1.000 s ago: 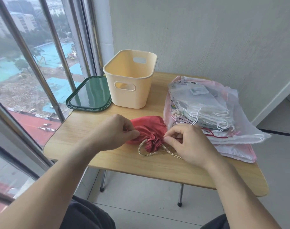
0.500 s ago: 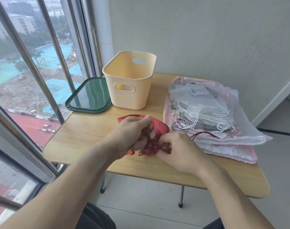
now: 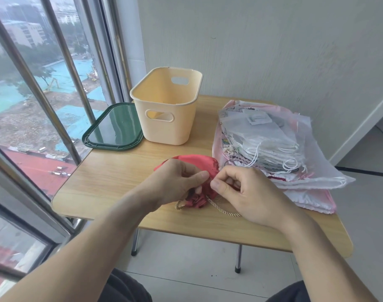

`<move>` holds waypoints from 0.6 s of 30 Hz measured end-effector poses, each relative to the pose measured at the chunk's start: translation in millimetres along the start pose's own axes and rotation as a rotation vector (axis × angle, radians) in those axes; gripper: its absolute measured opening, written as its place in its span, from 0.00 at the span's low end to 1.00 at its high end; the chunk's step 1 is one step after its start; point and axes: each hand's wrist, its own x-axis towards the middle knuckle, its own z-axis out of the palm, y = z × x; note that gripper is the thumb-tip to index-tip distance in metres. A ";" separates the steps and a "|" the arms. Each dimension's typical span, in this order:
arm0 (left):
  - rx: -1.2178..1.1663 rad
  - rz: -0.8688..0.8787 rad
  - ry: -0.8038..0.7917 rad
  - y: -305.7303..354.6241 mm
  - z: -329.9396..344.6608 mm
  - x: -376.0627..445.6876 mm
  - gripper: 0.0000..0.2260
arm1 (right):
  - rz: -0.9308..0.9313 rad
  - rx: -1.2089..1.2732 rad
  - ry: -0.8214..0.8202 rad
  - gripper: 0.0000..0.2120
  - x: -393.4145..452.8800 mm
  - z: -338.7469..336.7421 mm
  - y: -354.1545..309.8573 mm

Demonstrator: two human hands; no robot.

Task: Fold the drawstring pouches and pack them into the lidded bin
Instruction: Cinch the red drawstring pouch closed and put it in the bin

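A: Where does the red pouch [image 3: 197,164] lie?

B: On the table [image 3: 112,182], at six o'clock from the cream bin [image 3: 166,118]. The left hand [image 3: 175,182] pinches its gathered neck, and the right hand [image 3: 247,192] pinches the cloth just beside it, fingers curled.

A: And the gold cord [image 3: 221,208]?

B: It trails loose at the pouch's six o'clock (likely to snag). The person would do well to tuck it inside the fold, flatten the satin, then crease it evenly.

A: And the rest?

B: The stacked pouches [image 3: 266,144] wait at the bin's three o'clock; the green lid [image 3: 114,127] lies off, at nine.
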 end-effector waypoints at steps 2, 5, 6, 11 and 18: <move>0.039 0.012 -0.121 1.6 -0.1 -1.7 0.15 | -0.019 0.026 0.016 0.07 1.8 0.1 2.8; 0.040 0.019 -0.290 5.3 -1.6 -6.0 0.10 | -0.049 0.063 0.037 0.06 3.1 0.7 4.6; 0.037 0.017 -0.314 5.9 -1.8 -7.0 0.09 | -0.061 0.078 0.043 0.06 3.2 2.0 4.6; 0.033 -0.012 -0.333 1.0 -3.7 -4.0 0.11 | -0.044 0.143 0.095 0.05 6.9 6.8 5.7; -0.210 -0.099 -0.316 -4.3 -4.0 1.1 0.10 | -0.023 0.113 -0.008 0.09 7.1 2.6 10.2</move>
